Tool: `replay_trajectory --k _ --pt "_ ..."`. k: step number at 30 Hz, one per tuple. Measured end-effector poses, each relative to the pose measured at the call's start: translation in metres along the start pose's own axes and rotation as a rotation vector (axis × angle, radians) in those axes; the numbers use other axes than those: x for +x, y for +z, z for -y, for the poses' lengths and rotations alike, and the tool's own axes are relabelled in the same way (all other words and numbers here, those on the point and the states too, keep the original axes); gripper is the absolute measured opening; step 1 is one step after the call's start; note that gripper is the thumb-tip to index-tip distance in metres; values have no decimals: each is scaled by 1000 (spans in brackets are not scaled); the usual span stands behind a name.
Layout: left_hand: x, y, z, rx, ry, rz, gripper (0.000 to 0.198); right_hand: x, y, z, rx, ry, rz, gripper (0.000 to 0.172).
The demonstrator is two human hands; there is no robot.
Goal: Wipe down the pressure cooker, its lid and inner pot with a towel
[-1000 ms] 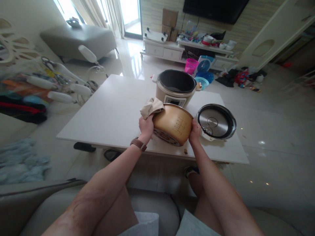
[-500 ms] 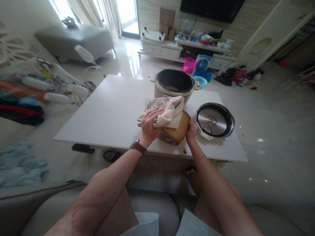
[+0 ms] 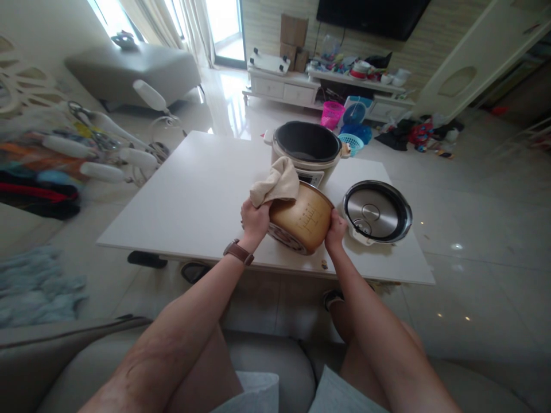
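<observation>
A golden-brown inner pot (image 3: 303, 221) is tilted on its side above the white table, its base toward me. My left hand (image 3: 256, 219) is closed on a beige cloth (image 3: 278, 183) at the pot's left side; the cloth drapes over the upper left of the pot. On the other side, my right hand (image 3: 336, 229) grips the pot's right edge, its fingers partly hidden. Just behind the pot stands the cooker body (image 3: 307, 146), open at the top with a black interior. To the right lies the round lid (image 3: 376, 212), its metal inner side up.
The white table (image 3: 172, 201) has a small brown bit near its front edge. Beyond it are a low white cabinet (image 3: 279, 89) with items on top, a pink basket (image 3: 332, 115) and a light-blue basket (image 3: 352, 143). A sofa (image 3: 267, 361) is below me.
My left hand has moved slightly left and down, and the cloth has bunched up toward the pot's left side. More of the pot's wall and the cooker's front panel now show.
</observation>
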State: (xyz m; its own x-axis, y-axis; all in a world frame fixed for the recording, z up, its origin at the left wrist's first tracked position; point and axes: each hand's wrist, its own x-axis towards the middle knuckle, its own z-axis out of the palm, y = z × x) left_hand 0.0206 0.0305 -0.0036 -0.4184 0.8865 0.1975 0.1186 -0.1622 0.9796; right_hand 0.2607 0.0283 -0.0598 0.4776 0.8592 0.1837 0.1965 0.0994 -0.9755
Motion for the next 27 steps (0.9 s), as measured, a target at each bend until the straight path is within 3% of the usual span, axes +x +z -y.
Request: replay_trajectory --k 8,11,17,19,21,23,25,27 --pt "16 5 34 -253 -306 -120 47 1 -1 -1 -23 -16 -19 76" --pt "13 5 35 -205 -304 -138 45 1 -1 -1 -50 -26 -23 76" --pt "0 1 12 85 -10 -84 34 -2 -1 -1 -91 -67 -20 74" --pt "-6 -3 3 144 238 6 35 -2 1 -1 -98 -64 -10 72" --pt "-12 -7 -5 183 543 168 35 -3 2 -1 -86 -49 -10 70" --pt "-17 -10 -12 209 757 323 35 -3 3 -1 -58 -31 -13 71" --pt "-20 -12 -17 225 809 376 36 -4 4 0 -41 -21 -16 72" --pt "-20 -12 -19 228 746 344 36 -5 5 2 -59 -30 -15 72"
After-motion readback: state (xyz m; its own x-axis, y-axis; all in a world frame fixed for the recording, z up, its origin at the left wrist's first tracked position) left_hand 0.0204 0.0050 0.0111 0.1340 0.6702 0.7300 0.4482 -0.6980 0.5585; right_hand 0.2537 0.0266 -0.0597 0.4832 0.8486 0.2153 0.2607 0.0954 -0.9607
